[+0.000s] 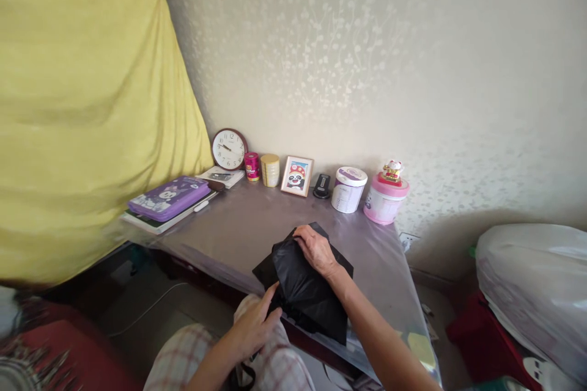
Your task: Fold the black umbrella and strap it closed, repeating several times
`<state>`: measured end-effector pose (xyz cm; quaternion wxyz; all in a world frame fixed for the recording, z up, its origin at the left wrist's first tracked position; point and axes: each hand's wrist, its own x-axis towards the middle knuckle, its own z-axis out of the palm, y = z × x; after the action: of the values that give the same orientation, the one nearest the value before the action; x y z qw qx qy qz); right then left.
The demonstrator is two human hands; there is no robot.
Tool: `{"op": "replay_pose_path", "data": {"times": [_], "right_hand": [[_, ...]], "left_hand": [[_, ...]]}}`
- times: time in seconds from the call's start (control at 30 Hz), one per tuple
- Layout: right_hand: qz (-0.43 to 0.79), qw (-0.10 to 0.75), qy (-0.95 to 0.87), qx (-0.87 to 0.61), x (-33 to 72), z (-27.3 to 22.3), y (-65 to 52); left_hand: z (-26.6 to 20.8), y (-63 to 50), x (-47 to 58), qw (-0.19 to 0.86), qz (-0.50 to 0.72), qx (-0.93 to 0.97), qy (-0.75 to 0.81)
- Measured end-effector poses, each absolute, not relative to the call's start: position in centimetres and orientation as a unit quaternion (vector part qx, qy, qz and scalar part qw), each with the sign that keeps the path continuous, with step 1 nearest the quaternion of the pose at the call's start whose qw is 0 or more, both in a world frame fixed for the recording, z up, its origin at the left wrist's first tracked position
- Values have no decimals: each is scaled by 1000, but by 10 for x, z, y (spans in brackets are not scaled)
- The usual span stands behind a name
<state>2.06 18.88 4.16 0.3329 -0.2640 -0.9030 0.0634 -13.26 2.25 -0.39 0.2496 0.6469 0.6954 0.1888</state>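
A black folding umbrella [302, 287], its fabric loose and partly gathered, lies over the front edge of the table and my lap. My right hand [315, 248] is on top of it, fingers curled over the dark fabric near its upper end. At the lower left side, my left hand [257, 325] grips the umbrella near its base, with thumb and forefinger against the cloth and the other fingers hidden. Below that hand a black strap [247, 376] hangs over my checked trousers.
Along the wall stand a clock [229, 149], a pink can [252, 166], a yellow-lidded container [270, 170], a panda picture frame [297, 176], a white tub [349, 189] and a pink tub [386, 198] bearing a lucky cat. A purple case [169, 198] lies on books at left.
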Motion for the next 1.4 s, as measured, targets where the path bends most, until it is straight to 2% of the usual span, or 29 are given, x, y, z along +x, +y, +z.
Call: {"op": "replay_pose_path", "data": {"times": [0.3, 0.47, 0.7, 0.9, 1.1, 1.4], "right_hand": [[-9, 202, -934, -293, -6, 26, 191], [-17, 176, -939, -296, -9, 24, 193], [-17, 155, -943, -293, -9, 22, 195], [-11, 169, -943, -286, -6, 27, 191], [29, 277, -936, -217, 21, 33, 166], [25, 270, -935, -226, 41, 8, 188]], "left_hand": [[-4, 12, -114, 168, 148, 666, 711], [0, 3, -109, 158, 172, 658, 716], [9, 9, -101, 102, 43, 693, 713], [5, 13, -102, 114, 59, 695, 707], [8, 13, -102, 130, 66, 688, 711], [-6, 14, -99, 152, 104, 668, 721]]}}
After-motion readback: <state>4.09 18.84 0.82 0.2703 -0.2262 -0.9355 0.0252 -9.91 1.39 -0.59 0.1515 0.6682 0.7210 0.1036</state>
